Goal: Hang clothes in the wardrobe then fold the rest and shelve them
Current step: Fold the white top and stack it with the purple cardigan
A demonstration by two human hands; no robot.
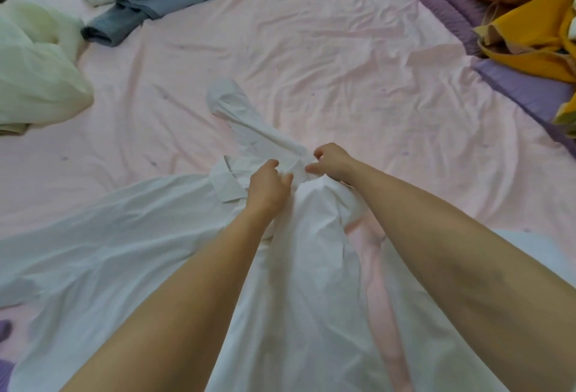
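Both left hand point(267, 188) and right hand point(331, 162) pinch white shirt point(124, 235) collar; no readable writing

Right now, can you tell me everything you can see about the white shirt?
The white shirt looks like thin, creased cotton. It lies spread on the pink bedsheet, collar away from the person, one sleeve stretching further up the bed with its cuff at the far end. The left hand and right hand both pinch the fabric near the collar, bunching it there. Both forearms lie above it.
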